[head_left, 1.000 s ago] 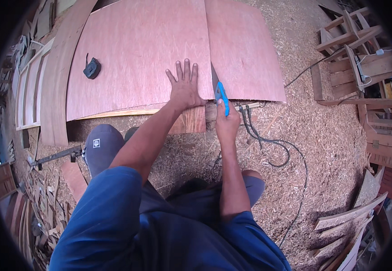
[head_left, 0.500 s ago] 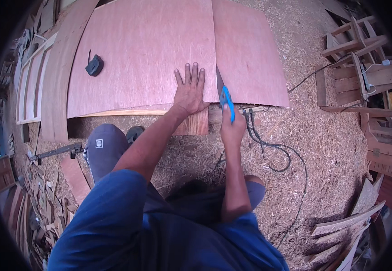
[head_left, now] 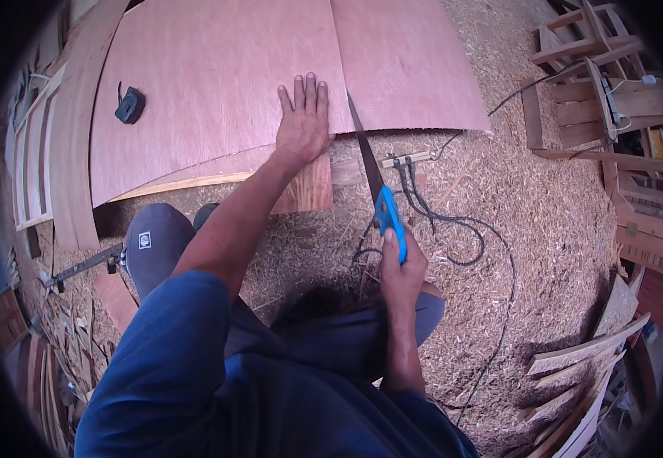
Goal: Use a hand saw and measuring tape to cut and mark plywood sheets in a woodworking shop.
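Observation:
My left hand (head_left: 303, 128) lies flat with fingers stretched out on a reddish plywood sheet (head_left: 217, 84), close to its near edge. In my right hand (head_left: 404, 271) is a handsaw (head_left: 371, 168), its blue handle wrapped by my fingers. The blade points away from me, its far end in the cut line that runs up the sheet just right of my left hand. Most of the blade shows on my side of the sheet's edge. On the left part of the sheet rests a black tape measure (head_left: 130, 105).
Under the sheet's near edge show wooden supports (head_left: 304, 191). A power strip (head_left: 406, 159) with black cords lies on the shavings-covered floor. Wooden frames (head_left: 598, 114) stand at right, cut boards (head_left: 583, 366) lie lower right, and scrap strips (head_left: 68, 343) pile up at left.
My right hand has pulled the saw back toward me, so much more blade shows. My left hand still presses on the sheet. The whole view has shifted slightly.

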`<state>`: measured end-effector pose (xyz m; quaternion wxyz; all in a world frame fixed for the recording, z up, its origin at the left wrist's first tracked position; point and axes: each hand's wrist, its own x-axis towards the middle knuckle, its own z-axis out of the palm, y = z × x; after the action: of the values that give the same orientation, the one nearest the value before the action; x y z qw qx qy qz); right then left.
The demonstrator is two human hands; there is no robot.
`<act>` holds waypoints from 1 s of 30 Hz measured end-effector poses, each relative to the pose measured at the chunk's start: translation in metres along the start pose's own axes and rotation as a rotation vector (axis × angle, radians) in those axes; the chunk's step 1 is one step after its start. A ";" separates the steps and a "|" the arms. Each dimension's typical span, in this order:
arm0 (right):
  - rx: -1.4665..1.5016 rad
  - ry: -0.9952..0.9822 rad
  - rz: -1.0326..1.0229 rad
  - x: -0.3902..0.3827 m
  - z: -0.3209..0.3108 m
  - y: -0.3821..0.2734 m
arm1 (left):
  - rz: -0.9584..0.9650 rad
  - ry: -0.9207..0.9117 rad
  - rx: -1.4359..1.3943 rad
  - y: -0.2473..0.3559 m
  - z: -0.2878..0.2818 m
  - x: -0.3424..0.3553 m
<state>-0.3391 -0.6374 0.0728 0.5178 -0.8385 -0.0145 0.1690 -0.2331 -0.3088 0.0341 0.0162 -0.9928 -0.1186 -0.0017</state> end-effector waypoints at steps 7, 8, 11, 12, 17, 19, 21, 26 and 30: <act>-0.080 0.004 -0.136 0.075 0.038 -0.137 | 0.011 0.079 0.104 0.000 0.011 -0.001; -0.054 0.008 -0.193 0.094 0.052 -0.130 | 0.018 0.091 0.079 0.000 0.011 -0.001; -0.034 -0.001 -0.304 0.116 0.065 -0.114 | 0.017 0.106 0.048 -0.001 0.008 -0.001; -0.063 -0.016 -0.277 0.108 0.058 -0.104 | 0.019 0.023 0.023 -0.001 0.007 -0.001; -0.046 0.012 0.007 0.058 0.026 -0.070 | -0.008 0.080 0.059 -0.001 0.008 0.002; -0.069 0.027 -0.002 0.071 0.037 -0.079 | -0.004 0.067 0.122 -0.001 0.010 0.000; -0.057 0.019 -0.161 0.110 0.062 -0.090 | 0.017 0.071 0.003 -0.002 0.011 -0.001; -0.036 0.026 -0.229 0.103 0.061 -0.094 | 0.019 0.139 -0.002 -0.003 0.010 -0.001; -0.068 0.049 -0.090 0.059 0.031 -0.078 | 0.026 0.122 -0.029 -0.003 0.010 -0.001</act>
<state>-0.2807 -0.5624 0.1126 0.4963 -0.8580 -0.0455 0.1244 -0.2348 -0.3056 0.0246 0.0090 -0.9925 -0.1043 -0.0638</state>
